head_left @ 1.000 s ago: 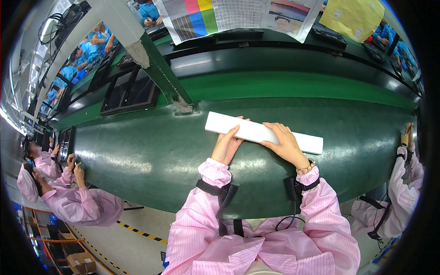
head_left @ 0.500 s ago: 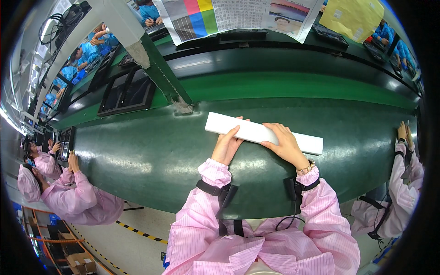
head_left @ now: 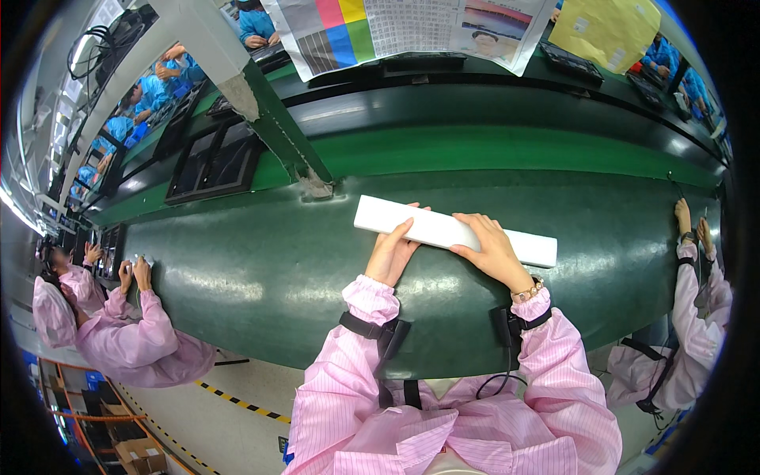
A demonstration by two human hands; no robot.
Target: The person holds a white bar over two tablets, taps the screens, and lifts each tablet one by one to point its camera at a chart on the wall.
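Observation:
A long white box-shaped bar (head_left: 427,225) is held between both hands above the green work table (head_left: 237,253). It slopes down a little from left to right. My left hand (head_left: 390,252) grips it from below near its left half, thumb on the front face and fingertips showing behind the upper edge. Over the right half, my right hand (head_left: 492,252) is wrapped from above, with the thumb along the lower edge. The bar's right end sticks out beyond that hand. What the bar contains, if anything, does not show.
A green post (head_left: 285,131) rises from the table's far edge. Behind it runs a belt line (head_left: 514,103) carrying a black framed panel (head_left: 212,161). Printed sheets (head_left: 419,32) hang above. Co-workers in pink sit at left (head_left: 131,332) and right (head_left: 693,317).
My hands and the white bar stay practically still. The left co-worker's hands have shifted away from the dark panel; the right co-worker's hand has reached farther across the table.

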